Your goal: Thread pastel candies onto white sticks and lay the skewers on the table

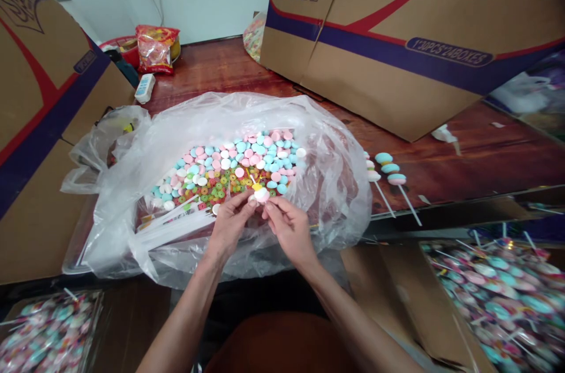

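Observation:
My left hand (230,221) and my right hand (289,225) meet over the near edge of a plastic-lined pile of sweets. Between their pinched fingertips is a candy stick (261,194), with a white and pink marshmallow and a yellow piece showing; a thin end points up and away. The fingers hide its lower part. Just beyond lie small ring candies (220,185) in red, green and orange. Behind them spread pink, blue and white marshmallows (260,149). To the left of my left hand rests a bundle of white sticks (176,226).
Clear plastic sheeting (339,167) surrounds the sweets on the red-brown table (207,70). Filled candy sticks (391,168) lie at the right. Cardboard boxes stand left (39,126) and back right (375,37). Lower boxes hold many wrapped candy sticks (507,290). A red snack bag (156,48) sits behind.

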`<state>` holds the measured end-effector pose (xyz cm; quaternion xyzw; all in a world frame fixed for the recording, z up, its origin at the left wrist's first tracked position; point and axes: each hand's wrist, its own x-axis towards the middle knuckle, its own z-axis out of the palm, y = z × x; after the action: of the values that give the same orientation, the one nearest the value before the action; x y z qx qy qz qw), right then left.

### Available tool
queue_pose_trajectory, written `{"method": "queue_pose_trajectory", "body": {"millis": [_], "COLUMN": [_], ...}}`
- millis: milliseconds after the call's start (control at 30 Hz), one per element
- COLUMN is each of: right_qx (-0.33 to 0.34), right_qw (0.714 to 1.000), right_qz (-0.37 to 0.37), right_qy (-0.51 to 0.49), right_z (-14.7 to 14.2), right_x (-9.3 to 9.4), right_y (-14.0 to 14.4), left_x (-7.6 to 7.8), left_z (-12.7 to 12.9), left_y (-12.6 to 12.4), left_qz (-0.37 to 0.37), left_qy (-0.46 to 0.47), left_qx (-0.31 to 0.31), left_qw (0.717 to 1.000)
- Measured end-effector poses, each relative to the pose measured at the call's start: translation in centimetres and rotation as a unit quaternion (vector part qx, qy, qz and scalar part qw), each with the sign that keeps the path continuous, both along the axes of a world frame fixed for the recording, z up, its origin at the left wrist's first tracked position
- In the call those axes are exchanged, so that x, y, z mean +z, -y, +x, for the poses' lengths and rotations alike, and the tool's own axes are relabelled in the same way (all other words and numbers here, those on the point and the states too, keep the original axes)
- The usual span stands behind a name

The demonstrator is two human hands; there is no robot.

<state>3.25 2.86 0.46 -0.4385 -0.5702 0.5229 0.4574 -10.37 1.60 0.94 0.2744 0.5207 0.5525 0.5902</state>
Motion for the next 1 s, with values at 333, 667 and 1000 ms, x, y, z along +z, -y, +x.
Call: {"method": "queue_pose_trajectory", "body": {"millis": [333,667,1000], "right_qx": [0.032,0.025,0.042], "right_qw": [0.993,0.978,0.967], "right_qz": [0.02,0.086,0.103], "right_qy": [0.113,0.19,0.23], "right_z": [2.2,1.2,0.7], "right_x": [1.1,0.9,0.9], "right_y": [1.9,2.0,1.5], "left_x": [-0.9,-0.5,-0.4], "left_z": [-1.1,-1.2,-1.1], "left_y": [-0.6,-0.3,0.3], "left_qz": [0.083,0.111,0.105], "left_qy": [-0.136,-0.227,-0.341], "left_qx": [0.107,0.119,0.104], "left_qw": [0.982,0.96,0.928]}}
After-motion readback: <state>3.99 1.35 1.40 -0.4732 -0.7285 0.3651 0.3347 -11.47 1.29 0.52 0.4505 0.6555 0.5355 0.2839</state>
